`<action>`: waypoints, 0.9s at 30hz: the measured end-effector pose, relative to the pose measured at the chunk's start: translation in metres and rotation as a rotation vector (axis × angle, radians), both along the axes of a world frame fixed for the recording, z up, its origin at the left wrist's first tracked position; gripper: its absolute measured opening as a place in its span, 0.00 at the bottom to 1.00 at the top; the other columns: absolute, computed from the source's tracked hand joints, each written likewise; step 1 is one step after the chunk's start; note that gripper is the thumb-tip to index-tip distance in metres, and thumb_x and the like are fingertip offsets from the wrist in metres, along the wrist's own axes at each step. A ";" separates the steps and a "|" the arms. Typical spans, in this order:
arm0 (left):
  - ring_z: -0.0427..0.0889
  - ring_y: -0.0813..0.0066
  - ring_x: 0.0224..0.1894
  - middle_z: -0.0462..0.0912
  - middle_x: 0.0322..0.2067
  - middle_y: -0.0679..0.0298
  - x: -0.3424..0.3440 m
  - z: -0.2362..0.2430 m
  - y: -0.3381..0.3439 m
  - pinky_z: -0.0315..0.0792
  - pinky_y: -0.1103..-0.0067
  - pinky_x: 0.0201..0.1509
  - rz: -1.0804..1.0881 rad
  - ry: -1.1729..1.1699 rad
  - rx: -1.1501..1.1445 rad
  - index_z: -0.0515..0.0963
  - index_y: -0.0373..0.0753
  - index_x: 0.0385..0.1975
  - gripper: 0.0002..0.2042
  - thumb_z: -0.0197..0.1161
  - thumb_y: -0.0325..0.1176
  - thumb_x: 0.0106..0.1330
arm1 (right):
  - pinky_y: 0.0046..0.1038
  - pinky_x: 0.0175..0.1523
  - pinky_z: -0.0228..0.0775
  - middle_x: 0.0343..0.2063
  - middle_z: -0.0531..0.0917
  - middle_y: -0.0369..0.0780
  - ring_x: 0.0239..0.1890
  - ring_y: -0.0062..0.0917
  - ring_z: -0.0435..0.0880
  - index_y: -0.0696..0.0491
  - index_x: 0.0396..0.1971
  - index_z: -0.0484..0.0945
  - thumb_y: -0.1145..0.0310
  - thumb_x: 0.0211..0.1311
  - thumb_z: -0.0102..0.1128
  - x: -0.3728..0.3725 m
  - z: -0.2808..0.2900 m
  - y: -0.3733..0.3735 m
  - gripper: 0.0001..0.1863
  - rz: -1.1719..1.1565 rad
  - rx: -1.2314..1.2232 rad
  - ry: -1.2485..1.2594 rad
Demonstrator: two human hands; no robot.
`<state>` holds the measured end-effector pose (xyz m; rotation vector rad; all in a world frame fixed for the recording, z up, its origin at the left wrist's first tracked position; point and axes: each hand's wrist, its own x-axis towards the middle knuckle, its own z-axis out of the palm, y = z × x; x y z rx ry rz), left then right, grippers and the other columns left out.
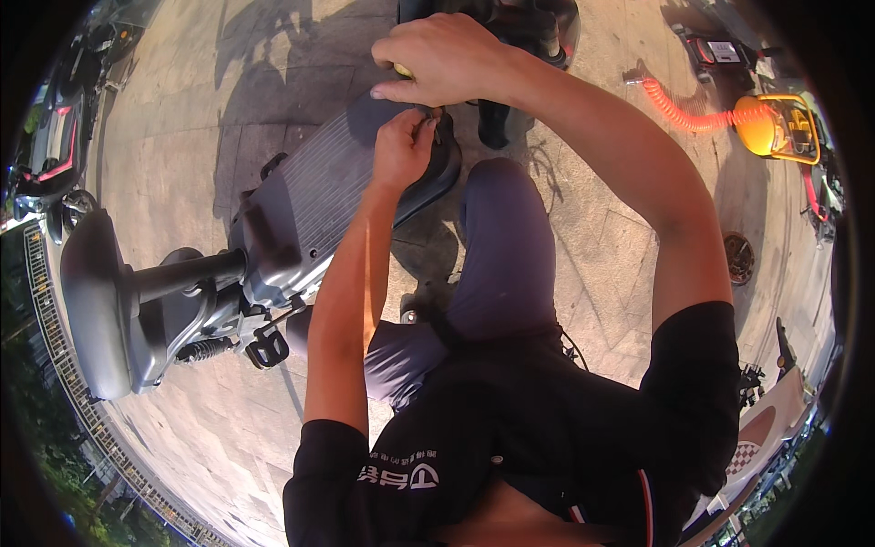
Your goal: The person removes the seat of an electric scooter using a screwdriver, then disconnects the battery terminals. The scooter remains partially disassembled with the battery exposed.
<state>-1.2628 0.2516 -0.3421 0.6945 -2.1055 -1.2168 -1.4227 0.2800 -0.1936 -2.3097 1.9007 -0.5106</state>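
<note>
A dark scooter lies across the upper left and middle, with a ribbed grey footboard (301, 201) and a black seat (91, 310). My right hand (428, 64) is closed around a small yellow object (401, 69), probably a tool handle, over the front end of the footboard. Just below it, my left hand (404, 146) has its fingers pinched at the footboard's front corner, on something small and dark that I cannot make out. My bent knees are beside the footboard.
An orange coiled hose (679, 114) runs to a yellow machine (766, 128) at right, near a black-red device (715, 50). A round metal cover (738, 255) is set in the paving. Other scooters (50, 155) stand at left; a railing (50, 310) runs along that side.
</note>
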 end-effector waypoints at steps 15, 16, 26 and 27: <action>0.81 0.72 0.23 0.84 0.24 0.58 -0.005 0.015 0.002 0.72 0.76 0.30 0.042 -0.119 -0.167 0.80 0.31 0.32 0.08 0.68 0.30 0.62 | 0.40 0.35 0.74 0.28 0.81 0.40 0.35 0.38 0.83 0.51 0.31 0.80 0.51 0.59 0.65 0.003 -0.009 -0.001 0.17 -0.037 -0.089 -0.065; 0.82 0.72 0.24 0.84 0.24 0.58 -0.005 0.014 0.003 0.72 0.76 0.29 0.050 -0.133 -0.110 0.80 0.31 0.31 0.08 0.68 0.30 0.62 | 0.40 0.35 0.74 0.28 0.82 0.40 0.35 0.38 0.83 0.51 0.31 0.81 0.51 0.59 0.65 0.004 -0.008 0.000 0.17 -0.031 -0.095 -0.053; 0.84 0.73 0.26 0.83 0.22 0.59 -0.001 0.000 -0.001 0.74 0.77 0.32 0.049 -0.149 -0.123 0.82 0.31 0.35 0.07 0.67 0.30 0.64 | 0.40 0.38 0.76 0.32 0.84 0.41 0.35 0.39 0.85 0.50 0.39 0.79 0.51 0.58 0.65 0.008 0.007 0.003 0.18 -0.168 0.173 -0.030; 0.82 0.66 0.26 0.81 0.22 0.57 -0.001 -0.001 -0.002 0.73 0.73 0.31 0.033 -0.121 -0.097 0.81 0.32 0.31 0.08 0.68 0.31 0.62 | 0.40 0.38 0.76 0.32 0.84 0.41 0.35 0.39 0.85 0.50 0.40 0.79 0.53 0.58 0.66 0.008 0.006 0.003 0.18 -0.149 0.132 -0.064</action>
